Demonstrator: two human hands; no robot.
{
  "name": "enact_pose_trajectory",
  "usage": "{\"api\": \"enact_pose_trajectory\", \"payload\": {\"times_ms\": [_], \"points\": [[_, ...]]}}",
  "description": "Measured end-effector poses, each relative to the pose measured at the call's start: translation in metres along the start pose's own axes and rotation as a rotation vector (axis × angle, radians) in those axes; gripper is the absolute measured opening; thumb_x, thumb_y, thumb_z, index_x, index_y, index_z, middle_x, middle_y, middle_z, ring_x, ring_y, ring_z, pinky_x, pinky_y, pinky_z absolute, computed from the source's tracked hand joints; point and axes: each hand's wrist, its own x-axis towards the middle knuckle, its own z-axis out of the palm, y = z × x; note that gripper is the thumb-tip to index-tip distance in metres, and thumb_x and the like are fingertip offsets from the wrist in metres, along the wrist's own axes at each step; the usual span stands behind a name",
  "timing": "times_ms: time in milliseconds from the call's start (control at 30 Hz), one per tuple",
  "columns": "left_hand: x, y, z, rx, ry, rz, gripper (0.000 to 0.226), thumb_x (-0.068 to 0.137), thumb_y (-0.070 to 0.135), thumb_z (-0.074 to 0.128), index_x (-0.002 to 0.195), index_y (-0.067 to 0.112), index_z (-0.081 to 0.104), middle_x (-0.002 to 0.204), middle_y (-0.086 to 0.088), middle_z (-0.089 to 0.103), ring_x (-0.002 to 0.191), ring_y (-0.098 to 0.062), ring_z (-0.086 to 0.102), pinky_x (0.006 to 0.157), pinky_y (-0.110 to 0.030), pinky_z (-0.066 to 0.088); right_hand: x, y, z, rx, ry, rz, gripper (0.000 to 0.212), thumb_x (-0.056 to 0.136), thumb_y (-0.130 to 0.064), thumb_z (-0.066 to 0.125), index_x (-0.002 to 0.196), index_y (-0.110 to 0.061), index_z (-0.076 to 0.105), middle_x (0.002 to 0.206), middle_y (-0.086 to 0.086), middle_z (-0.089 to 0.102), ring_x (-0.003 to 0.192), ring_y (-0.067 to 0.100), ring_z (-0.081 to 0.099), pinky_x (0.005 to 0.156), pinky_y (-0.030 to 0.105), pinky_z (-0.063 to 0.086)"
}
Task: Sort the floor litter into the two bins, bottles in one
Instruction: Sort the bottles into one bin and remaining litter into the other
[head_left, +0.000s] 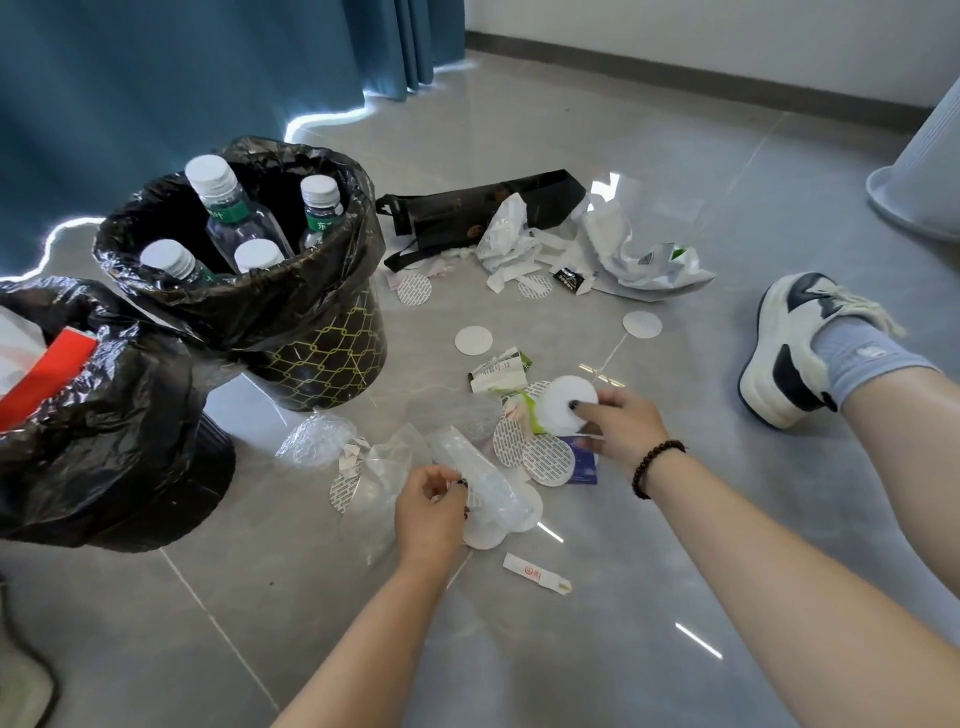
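Litter of white round seal discs (474, 341), crumpled clear plastic film (317, 441) and torn paper wrappers (496, 371) lies scattered across a grey tiled floor (597, 649), near two bins. Four clear plastic bottles with white caps (228, 208) stand upright in the black, gold-patterned bin lined with a black bag (332, 343). Just beside it, at the left edge, a second bin with a black bag (114, 441) holds red and white packaging (47, 374).

A person's left hand (428, 512), fingers curled, grips a bundle of clear plastic wrap (483, 483) with white discs beneath it. The right hand (621, 423), a dark bead bracelet (655, 466) at its wrist, pinches a white foam disc (563, 405) over the pile. Farther back lie a flattened black paper bag (488, 208) and a white plastic bag (639, 260); a white-and-navy sneaker (789, 348) rests at right.
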Motion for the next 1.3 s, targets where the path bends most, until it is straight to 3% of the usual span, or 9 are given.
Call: {"api": "enact_pose_trajectory", "payload": {"times_ms": [100,200,300,400,500,633,800,967,1300], "points": [[0.0,0.01,-0.003,0.002,-0.034,0.021,0.031,0.089,0.0,0.05,0.094,0.022,0.072,0.097,-0.002,0.069,0.085,-0.018,0.062,0.079,-0.033,0.053,-0.022,-0.014,0.031,-0.1,-0.252,-0.069,0.009,0.084,-0.005,0.067,0.09,-0.009,0.061,0.075,0.01,0.066,0.054,0.015,0.061,0.047,0.025,0.052],[-0.003,0.022,-0.007,-0.144,-0.061,-0.032,0.028,0.093,0.004,0.046,0.097,0.013,0.072,0.087,-0.004,0.07,0.073,-0.016,0.059,0.066,-0.027,0.05,-0.034,-0.013,0.051,-0.35,-0.349,-0.196,0.011,0.085,-0.008,0.067,0.082,-0.015,0.059,0.066,0.004,0.067,0.051,0.012,0.06,0.045,0.023,0.048],[-0.004,0.028,-0.012,-0.219,-0.122,-0.065,0.021,0.094,0.01,0.05,0.091,0.01,0.071,0.082,-0.007,0.069,0.069,-0.014,0.059,0.06,-0.023,0.046,-0.035,-0.003,0.061,-0.488,-0.33,-0.264,0.009,0.084,-0.012,0.067,0.08,-0.014,0.059,0.072,0.004,0.066,0.056,0.013,0.062,0.047,0.025,0.047],[0.0,0.023,-0.016,-0.111,-0.098,0.031,0.014,0.089,0.008,0.061,0.095,0.015,0.072,0.085,0.002,0.072,0.075,-0.01,0.064,0.066,-0.019,0.05,-0.032,0.001,0.062,-0.564,-0.218,-0.32,0.008,0.083,-0.016,0.068,0.078,-0.018,0.061,0.078,0.001,0.065,0.071,0.017,0.061,0.066,0.031,0.051],[0.004,0.017,-0.021,-0.086,-0.035,0.052,0.018,0.088,0.009,0.065,0.098,0.024,0.064,0.096,-0.001,0.069,0.083,-0.014,0.063,0.071,-0.024,0.048,-0.029,-0.004,0.061,-0.423,-0.128,-0.342,0.013,0.083,-0.011,0.066,0.077,-0.021,0.062,0.076,-0.003,0.061,0.07,0.016,0.057,0.066,0.027,0.047],[0.01,0.014,-0.026,-0.13,-0.008,0.042,0.021,0.087,0.002,0.063,0.095,0.021,0.06,0.093,-0.006,0.065,0.07,-0.014,0.055,0.064,-0.027,0.044,-0.03,-0.008,0.062,-0.374,-0.133,-0.561,0.024,0.08,-0.005,0.068,0.075,-0.028,0.067,0.077,-0.006,0.065,0.067,0.012,0.059,0.064,0.022,0.046],[0.01,0.019,-0.026,-0.224,-0.017,-0.008,0.023,0.09,0.002,0.054,0.086,0.018,0.071,0.084,0.002,0.068,0.068,-0.012,0.052,0.063,-0.025,0.043,-0.038,0.009,0.066,-0.524,-0.254,-0.751,0.027,0.075,0.01,0.06,0.083,-0.011,0.076,0.098,0.0,0.068,0.093,0.003,0.06,0.078,0.009,0.049],[0.008,0.026,-0.025,-0.323,-0.017,-0.03,0.014,0.091,0.006,0.058,0.089,0.017,0.067,0.087,-0.002,0.067,0.076,-0.015,0.058,0.069,-0.029,0.046,-0.038,0.019,0.071,-0.617,-0.294,-0.868,0.038,0.075,0.012,0.053,0.093,-0.011,0.076,0.107,0.0,0.07,0.1,0.002,0.06,0.09,0.015,0.048],[0.001,0.047,-0.053,-0.024,-0.005,0.16,0.015,0.087,0.01,0.064,0.093,0.023,0.065,0.104,-0.006,0.068,0.081,-0.013,0.059,0.068,-0.026,0.047,-0.049,-0.001,0.073,-0.5,-0.15,-0.844,0.04,0.076,0.014,0.049,0.087,-0.016,0.074,0.091,-0.008,0.068,0.088,-0.006,0.059,0.075,0.002,0.042]]}}
